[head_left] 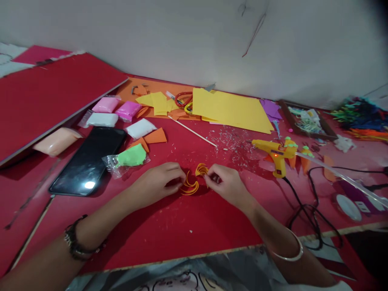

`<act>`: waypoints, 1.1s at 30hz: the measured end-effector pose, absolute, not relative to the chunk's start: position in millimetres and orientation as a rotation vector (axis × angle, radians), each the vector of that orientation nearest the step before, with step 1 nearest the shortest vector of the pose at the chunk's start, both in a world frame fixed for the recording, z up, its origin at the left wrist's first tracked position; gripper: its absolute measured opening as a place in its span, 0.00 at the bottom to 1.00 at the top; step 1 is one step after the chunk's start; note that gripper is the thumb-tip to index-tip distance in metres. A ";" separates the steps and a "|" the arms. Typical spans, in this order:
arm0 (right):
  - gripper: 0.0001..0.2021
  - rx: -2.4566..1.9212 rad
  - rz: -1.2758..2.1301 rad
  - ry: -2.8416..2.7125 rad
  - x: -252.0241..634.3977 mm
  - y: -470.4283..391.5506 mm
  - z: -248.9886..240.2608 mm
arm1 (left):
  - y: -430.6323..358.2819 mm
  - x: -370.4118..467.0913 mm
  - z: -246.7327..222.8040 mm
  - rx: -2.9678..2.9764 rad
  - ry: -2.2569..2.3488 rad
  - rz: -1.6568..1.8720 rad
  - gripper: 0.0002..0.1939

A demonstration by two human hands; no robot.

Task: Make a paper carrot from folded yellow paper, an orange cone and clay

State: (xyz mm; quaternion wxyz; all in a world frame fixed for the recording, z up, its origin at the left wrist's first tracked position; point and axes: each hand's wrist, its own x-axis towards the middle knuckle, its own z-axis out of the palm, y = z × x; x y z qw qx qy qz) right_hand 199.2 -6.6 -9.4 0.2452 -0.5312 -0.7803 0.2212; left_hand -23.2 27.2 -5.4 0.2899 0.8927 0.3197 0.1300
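Over the middle of the red table (182, 226), my left hand (163, 178) pinches one end of some curled orange-yellow paper strips (191, 189). My right hand (226, 182) has its thumb and fingertips closed on a second curled bunch of strips (200, 169), of the same colour. The two bunches lie close together between my hands; whether they are joined I cannot tell. A thin pale stick (192, 131) lies behind my hands. To the right, a yellow glue gun (275, 151) rests with its red light on and a clear glue stick in its back.
A black phone (91, 157) and bagged clay, such as a green packet (131, 155), lie left. Yellow sheets (233, 109) and red-handled scissors (183, 99) are at the back. A brown tray (325, 125) and pipe cleaners (363, 117) sit right. The black cable (315, 218) loops near the front edge.
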 end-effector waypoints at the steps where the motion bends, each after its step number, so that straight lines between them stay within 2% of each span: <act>1: 0.06 -1.447 0.633 -2.131 198.4 -6.9 -8.2 | 27.0 -23.1 -5.3 2.381 0.853 0.348 0.06; 8: 0.02 -1.409 0.756 -2.167 196.6 -8.3 -2.3 | 27.0 -22.6 -5.2 2.388 0.858 0.331 0.05; 23: 0.06 -1.396 0.818 -2.157 193.6 -9.4 1.2 | 28.5 -20.3 -5.6 2.379 0.852 0.346 0.05; 33: 0.05 -1.369 0.741 -2.218 194.6 -11.0 1.1 | 29.1 -21.3 -8.2 2.384 0.851 0.372 0.05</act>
